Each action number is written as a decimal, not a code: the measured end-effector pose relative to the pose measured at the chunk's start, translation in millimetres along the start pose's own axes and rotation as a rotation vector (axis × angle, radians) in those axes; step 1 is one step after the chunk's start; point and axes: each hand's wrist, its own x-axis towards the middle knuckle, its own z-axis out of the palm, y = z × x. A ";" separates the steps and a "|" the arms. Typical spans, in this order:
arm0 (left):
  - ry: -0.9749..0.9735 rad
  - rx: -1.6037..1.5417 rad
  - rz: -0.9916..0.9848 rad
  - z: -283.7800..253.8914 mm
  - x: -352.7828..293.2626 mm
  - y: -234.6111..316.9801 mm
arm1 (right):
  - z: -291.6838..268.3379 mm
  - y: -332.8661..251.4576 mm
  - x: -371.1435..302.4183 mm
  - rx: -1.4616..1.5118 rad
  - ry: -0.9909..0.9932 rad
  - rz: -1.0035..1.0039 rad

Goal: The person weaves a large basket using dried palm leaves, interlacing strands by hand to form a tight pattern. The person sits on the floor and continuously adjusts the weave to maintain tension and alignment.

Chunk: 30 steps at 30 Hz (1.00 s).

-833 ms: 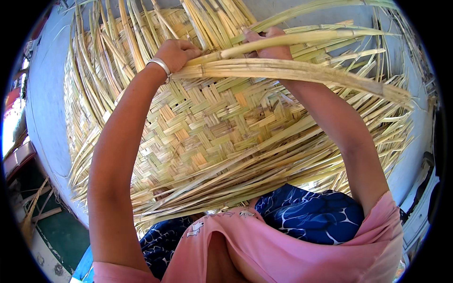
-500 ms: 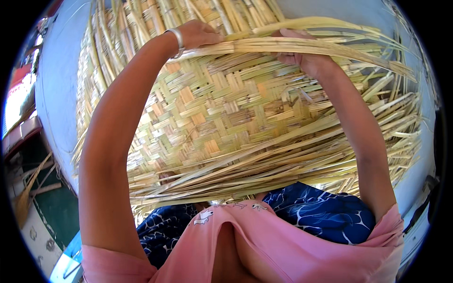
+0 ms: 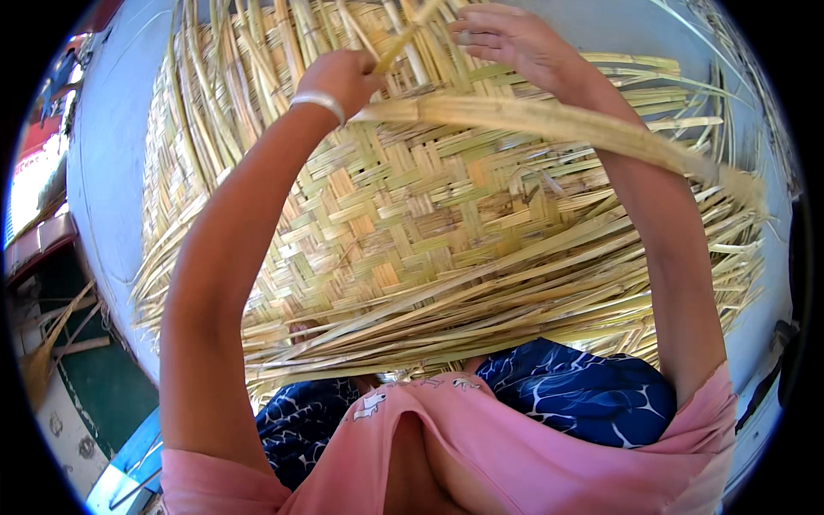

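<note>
We see a yellowish woven mat (image 3: 403,215) spread out. Over it run our bowed pale strip (image 3: 532,118) and narrower yellow strip (image 3: 398,49).

This looks like a simple handcraft workspace for weaving; whether it belongs to a home or a workshop cannot be told. The sign of it is the broad, half-finished woven mat (image 3: 403,215), spread over a pale blue-grey surface (image 3: 107,189), with loose stalks (image 3: 515,296) heaped along the mat's near edge. Well to the left of the mat are a green patch of ground (image 3: 90,386), what seems a straw broom (image 3: 37,373) and a bright, overexposed area (image 3: 33,193), possibly daylight.
</note>
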 end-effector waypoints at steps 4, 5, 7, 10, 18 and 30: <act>0.277 -0.320 -0.221 14.6 -12.7 -6.8 | -5.1 10.8 40.8 -0.465 -0.194 -0.128; 0.334 -0.388 -0.269 19.8 -15.3 -17.1 | 4.7 12.4 48.8 -0.565 -0.160 -0.106; 0.443 -0.528 -0.348 31.5 -17.2 -33.0 | 21.8 12.8 58.2 -0.767 -0.072 -0.065; 0.531 -0.818 -0.370 33.9 -20.2 -33.5 | 29.7 11.9 88.3 -1.438 -0.026 0.000; 0.672 -1.159 -0.492 31.0 -45.0 -18.8 | 47.5 6.5 101.4 -1.416 0.057 0.115; 0.729 -1.322 -0.490 36.6 -54.5 -18.4 | 55.9 8.8 102.0 -1.669 0.239 -0.019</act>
